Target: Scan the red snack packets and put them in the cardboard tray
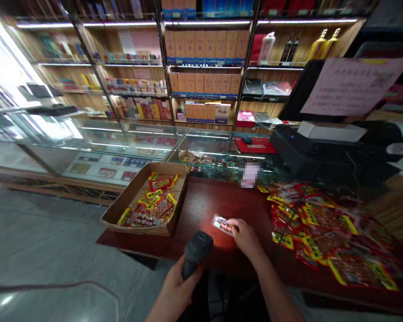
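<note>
My left hand (179, 288) is wrapped round the handle of a dark barcode scanner (199, 247), whose head tilts up toward the right. A reddish glow lies on the dark red table (201, 201) near it. My right hand (244, 237) pinches the right end of a small, shiny snack packet (222, 224) just over the table. Left of the scanner, a cardboard box (176, 223) holds several red and yellow snack packets (159, 203). To the right of my right hand, a large heap of similar snack packets (325, 228) is spread over the table.
Behind the table stands a glass display counter (147, 150). A black machine with a screen and a paper notice (352, 87) stands at the back right. A red mat (258, 145) bears a dark mouse (246, 140). Shelves with boxes (204, 47) line the wall. A cable (87, 283) crosses the floor.
</note>
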The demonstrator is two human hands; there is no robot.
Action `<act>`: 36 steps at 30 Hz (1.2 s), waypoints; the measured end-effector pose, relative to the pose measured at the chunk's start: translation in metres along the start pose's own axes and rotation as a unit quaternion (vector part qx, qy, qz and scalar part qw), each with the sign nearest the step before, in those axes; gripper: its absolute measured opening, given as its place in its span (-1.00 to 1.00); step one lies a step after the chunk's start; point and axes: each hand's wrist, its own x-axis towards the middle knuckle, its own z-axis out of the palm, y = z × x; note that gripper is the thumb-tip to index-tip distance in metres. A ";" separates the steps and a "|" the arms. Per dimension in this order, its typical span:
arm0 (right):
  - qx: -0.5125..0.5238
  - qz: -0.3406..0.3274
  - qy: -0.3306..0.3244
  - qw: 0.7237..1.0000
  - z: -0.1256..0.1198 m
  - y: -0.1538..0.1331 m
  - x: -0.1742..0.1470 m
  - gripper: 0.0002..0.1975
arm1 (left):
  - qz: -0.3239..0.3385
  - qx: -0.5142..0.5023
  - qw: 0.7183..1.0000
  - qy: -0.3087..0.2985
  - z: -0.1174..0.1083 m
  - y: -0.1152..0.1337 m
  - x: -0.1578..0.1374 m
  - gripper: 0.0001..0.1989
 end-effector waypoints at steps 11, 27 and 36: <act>-0.016 0.000 -0.007 1.000 0.002 -0.003 0.002 -0.64 | 0.015 -0.004 1.000 -0.014 -0.006 0.000 0.002 -0.70; -0.023 0.006 -0.010 1.000 0.000 -0.006 0.001 -0.64 | 0.013 -0.009 1.000 -0.013 -0.002 -0.003 0.006 -0.63; -0.028 -0.001 -0.009 1.000 0.001 -0.004 0.000 -0.63 | -0.006 -0.012 1.000 -0.007 -0.012 0.012 -0.010 -0.57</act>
